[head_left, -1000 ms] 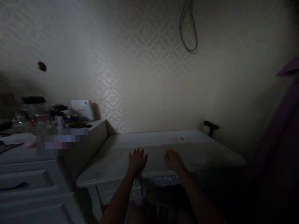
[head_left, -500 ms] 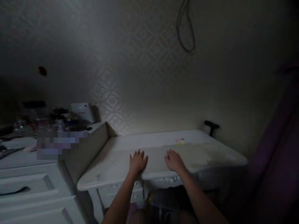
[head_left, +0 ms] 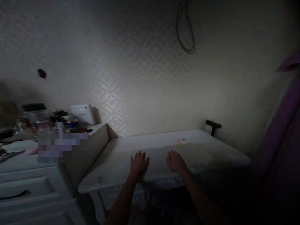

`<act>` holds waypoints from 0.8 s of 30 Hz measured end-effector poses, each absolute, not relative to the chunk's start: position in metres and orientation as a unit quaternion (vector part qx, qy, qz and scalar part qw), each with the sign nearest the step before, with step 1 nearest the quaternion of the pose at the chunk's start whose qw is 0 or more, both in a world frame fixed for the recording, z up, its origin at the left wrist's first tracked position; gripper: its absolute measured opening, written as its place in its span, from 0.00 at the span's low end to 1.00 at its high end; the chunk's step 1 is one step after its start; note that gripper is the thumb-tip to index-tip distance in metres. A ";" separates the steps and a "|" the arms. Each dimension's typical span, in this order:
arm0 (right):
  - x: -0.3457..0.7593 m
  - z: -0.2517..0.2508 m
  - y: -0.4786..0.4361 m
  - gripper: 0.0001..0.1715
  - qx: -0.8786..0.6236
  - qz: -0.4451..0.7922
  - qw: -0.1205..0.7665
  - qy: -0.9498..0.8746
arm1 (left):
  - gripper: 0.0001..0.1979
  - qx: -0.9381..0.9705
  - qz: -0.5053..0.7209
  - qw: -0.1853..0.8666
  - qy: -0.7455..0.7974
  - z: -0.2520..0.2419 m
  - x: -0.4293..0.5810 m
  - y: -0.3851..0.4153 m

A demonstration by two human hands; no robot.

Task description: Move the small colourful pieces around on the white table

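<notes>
Both of my hands rest near the front edge of a white desk (head_left: 154,140). My left hand (head_left: 139,163) lies palm down with its fingers spread, and nothing is in it. To its right, my right hand (head_left: 176,161) is also palm down on the desktop, fingers stretched forward and no object held. Beyond the right hand, small pink and yellow marks, perhaps stickers (head_left: 181,142), show on the desk surface. Drawer fronts (head_left: 138,197) sit in shadow below the desktop.
On the left, a white drawer cabinet (head_left: 30,184) carries jars, bottles and a white box (head_left: 82,114). A dark T-shaped handle (head_left: 213,125) stands behind the desk's right end. A looped cable (head_left: 192,40) hangs on the patterned wall. Purple cloth (head_left: 278,125) hangs at right.
The wall looks brighter now, while my forearms and the area under the desk look darker. My hands have stayed in nearly the same place on the desk.
</notes>
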State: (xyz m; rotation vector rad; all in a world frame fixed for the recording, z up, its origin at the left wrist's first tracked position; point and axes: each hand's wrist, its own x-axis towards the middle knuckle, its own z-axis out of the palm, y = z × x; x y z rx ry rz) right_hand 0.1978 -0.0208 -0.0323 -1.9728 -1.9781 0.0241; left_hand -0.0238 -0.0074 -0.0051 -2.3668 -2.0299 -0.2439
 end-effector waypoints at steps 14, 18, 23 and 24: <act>0.197 -0.030 -0.022 0.29 -0.701 0.014 0.162 -0.695 | 0.28 -0.755 -0.083 0.006 -0.650 -0.006 -0.024 -0.007; 0.198 -0.030 -0.021 0.30 -0.699 0.018 0.161 -0.696 | 0.29 -0.755 -0.085 0.002 -0.650 -0.006 -0.024 -0.007; 0.198 -0.029 -0.022 0.29 -0.698 0.017 0.164 -0.697 | 0.29 -0.756 -0.085 0.003 -0.650 -0.007 -0.024 -0.007; 0.197 -0.029 -0.022 0.29 -0.698 0.016 0.164 -0.697 | 0.29 -0.757 -0.086 0.007 -0.648 -0.007 -0.024 -0.007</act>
